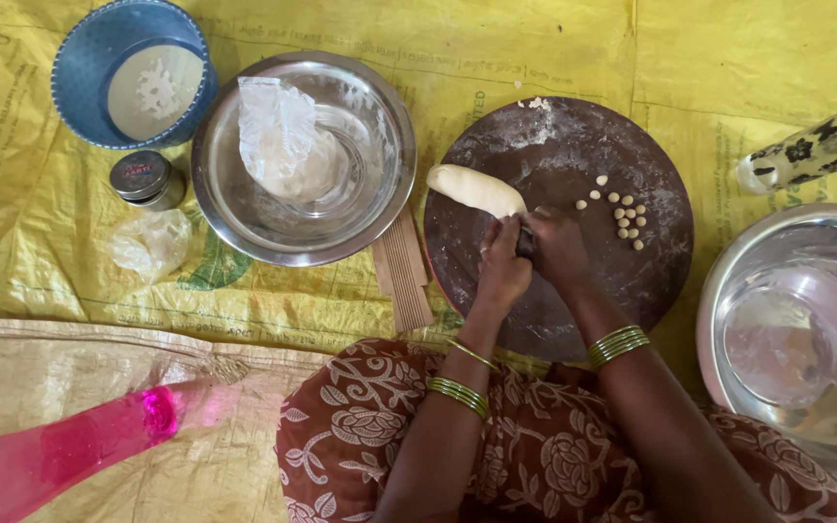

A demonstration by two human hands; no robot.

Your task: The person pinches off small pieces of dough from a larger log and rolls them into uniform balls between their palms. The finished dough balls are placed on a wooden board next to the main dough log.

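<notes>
Both hands, left hand (502, 271) and right hand (556, 250), fingers closed, are gripping a dough roll (475, 189) at the left edge of a round floured board (554, 155), small dough pieces (627, 218) lying beside, a lidded tin (145, 178) sitting well apart.

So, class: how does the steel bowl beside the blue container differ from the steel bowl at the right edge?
The left steel bowl holds a clear plastic bag and lies fully in view; the right steel bowl holds no bag and is cut off by the frame. Both are round, shiny metal on the yellow mat.
</notes>
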